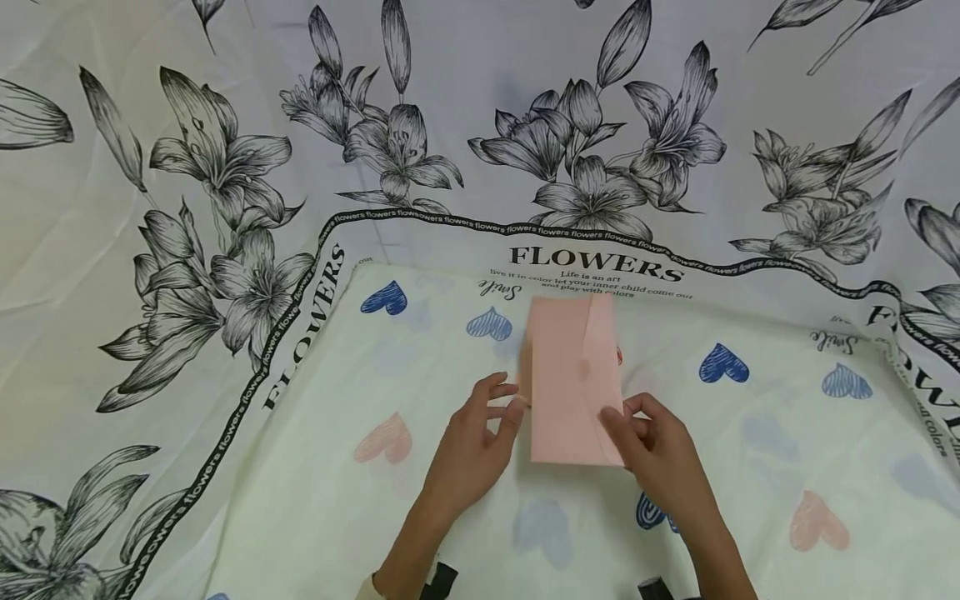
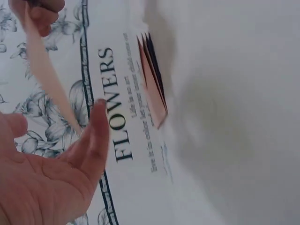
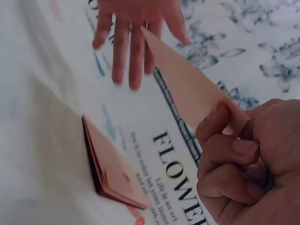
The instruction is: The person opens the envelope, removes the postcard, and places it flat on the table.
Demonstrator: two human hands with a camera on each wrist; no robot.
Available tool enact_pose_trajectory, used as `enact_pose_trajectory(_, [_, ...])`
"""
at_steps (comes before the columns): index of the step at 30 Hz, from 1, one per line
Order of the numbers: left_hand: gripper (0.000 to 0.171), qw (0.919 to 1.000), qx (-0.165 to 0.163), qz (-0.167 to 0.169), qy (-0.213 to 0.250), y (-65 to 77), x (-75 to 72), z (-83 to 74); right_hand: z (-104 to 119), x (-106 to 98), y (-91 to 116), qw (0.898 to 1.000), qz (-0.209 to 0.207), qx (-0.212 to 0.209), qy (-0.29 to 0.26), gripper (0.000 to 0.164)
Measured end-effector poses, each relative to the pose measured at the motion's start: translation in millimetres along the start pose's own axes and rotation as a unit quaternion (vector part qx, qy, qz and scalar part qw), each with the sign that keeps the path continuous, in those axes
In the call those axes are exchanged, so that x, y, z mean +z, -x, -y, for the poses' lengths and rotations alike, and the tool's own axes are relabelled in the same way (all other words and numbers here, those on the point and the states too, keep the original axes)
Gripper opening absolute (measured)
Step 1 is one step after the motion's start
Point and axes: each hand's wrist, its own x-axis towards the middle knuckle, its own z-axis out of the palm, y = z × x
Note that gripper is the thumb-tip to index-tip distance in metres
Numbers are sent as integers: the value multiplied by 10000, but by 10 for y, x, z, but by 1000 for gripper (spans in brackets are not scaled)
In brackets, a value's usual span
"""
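Note:
A pink envelope [image 1: 572, 383] is raised above the table, its flap seam running down the side facing the head camera. At its lower right corner my right hand [image 1: 667, 454] pinches it between thumb and curled fingers. My left hand [image 1: 468, 454] is at the envelope's left edge with palm turned up and fingers extended; whether the fingertips touch the paper I cannot tell. In the right wrist view, a small stack of envelopes [image 3: 115, 173] lies on the cloth, pink ones above a dark one. The raised envelope mostly hides that stack in the head view.
A pale cloth [image 1: 315, 500] printed with blue and pink hearts covers the work surface. Around it runs a black lettered border, and beyond that white fabric [image 1: 450, 75] carries black line-drawn lilies. Dark straps [image 1: 438, 581] show near the wrists.

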Motion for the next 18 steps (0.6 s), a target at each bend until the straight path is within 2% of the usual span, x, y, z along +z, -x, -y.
enact_pose_trajectory(2, [57, 9970, -53, 236, 740, 3, 21, -39, 76, 29, 127, 9996, 42, 73, -277, 37])
enact_pose_trajectory(5, [48, 9810, -80, 583, 1851, 16, 57, -109, 157, 76, 286, 9984, 2, 213, -532, 33])
enact_pose_trajectory(9, [41, 9607, -89, 789, 2660, 66, 115, -176, 210, 163, 441, 9967, -187, 498, -619, 34])
enact_pose_trajectory(12, [40, 9557, -146, 756, 2840, 142, 146, -189, 204, 254, 545, 9956, -363, 652, -562, 36])
enact_pose_trajectory(14, [39, 9556, -147, 714, 2856, 201, 162, -186, 173, 317, 606, 9966, -548, 539, -305, 31])
enact_pose_trajectory(16, [38, 9607, -63, 633, 2703, 254, 184, -178, 122, 375, 640, 9961, -855, 128, 156, 30])
enact_pose_trajectory(18, [36, 9683, 86, 546, 2435, 295, 218, -169, 68, 421, 645, 9896, -1218, -349, 682, 45])
